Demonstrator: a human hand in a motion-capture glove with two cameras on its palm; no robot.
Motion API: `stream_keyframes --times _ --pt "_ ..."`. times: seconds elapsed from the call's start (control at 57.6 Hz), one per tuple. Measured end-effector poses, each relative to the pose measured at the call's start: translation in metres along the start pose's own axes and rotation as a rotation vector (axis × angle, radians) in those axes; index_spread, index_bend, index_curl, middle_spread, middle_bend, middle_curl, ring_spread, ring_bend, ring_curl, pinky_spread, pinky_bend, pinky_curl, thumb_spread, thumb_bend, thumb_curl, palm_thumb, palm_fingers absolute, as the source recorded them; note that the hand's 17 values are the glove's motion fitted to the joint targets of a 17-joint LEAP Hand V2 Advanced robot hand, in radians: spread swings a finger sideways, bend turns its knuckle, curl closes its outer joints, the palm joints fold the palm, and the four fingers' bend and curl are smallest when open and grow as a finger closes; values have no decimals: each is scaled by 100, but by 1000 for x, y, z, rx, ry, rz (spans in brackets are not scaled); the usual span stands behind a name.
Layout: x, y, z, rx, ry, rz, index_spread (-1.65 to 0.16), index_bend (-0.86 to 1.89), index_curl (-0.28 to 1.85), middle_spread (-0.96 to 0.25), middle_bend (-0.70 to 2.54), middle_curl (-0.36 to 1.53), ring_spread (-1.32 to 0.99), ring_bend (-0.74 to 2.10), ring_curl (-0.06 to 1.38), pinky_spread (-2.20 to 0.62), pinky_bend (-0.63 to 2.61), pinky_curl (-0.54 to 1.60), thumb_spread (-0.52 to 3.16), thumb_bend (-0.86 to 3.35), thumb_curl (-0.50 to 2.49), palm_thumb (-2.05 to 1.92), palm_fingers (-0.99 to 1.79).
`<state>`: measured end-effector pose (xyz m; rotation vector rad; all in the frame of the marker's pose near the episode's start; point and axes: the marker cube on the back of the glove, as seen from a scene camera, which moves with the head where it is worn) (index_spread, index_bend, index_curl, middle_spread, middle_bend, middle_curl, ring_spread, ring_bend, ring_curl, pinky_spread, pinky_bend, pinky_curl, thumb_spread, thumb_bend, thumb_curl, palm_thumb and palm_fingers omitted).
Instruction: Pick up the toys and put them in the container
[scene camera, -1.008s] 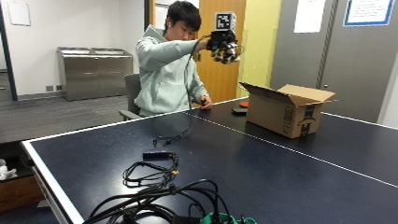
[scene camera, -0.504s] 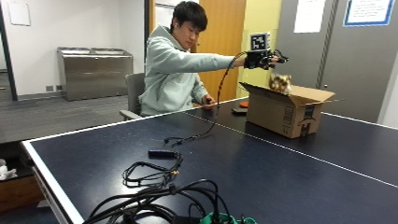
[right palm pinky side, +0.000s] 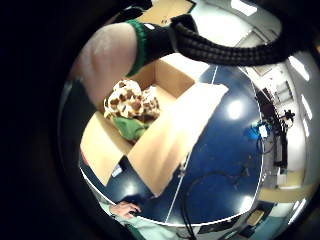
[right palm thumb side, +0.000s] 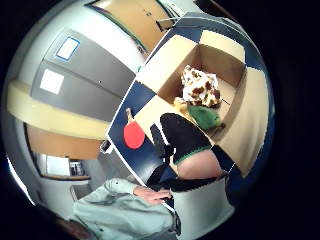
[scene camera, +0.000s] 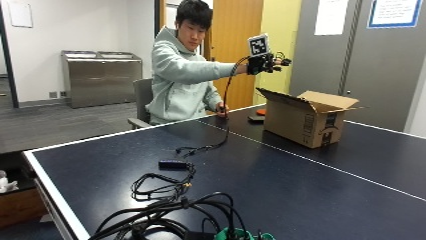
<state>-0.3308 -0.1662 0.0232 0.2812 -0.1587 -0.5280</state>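
Your right hand (scene camera: 267, 63) hung above the box (scene camera: 306, 122), fingers open and empty. Below them the giraffe (right palm thumb side: 200, 86) and green toy (right palm thumb side: 204, 116) lay inside, so the drop looked done. Next you'd reach for another toy; none showed on the tabletop (scene camera: 279, 185). No writing was readable.

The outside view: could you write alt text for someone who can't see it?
A seated person holds a gloved right hand in the air above an open cardboard box on a dark blue table. Black cables lie tangled on the table's near end.
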Motion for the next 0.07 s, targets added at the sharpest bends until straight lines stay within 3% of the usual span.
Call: stream_keyframes --times 0.069 --pt "-10 17 -4 16 -85 -42 -29 18 47 -2 15 36 -1 18 30 9 90 36 132 -1 39 6 -8"
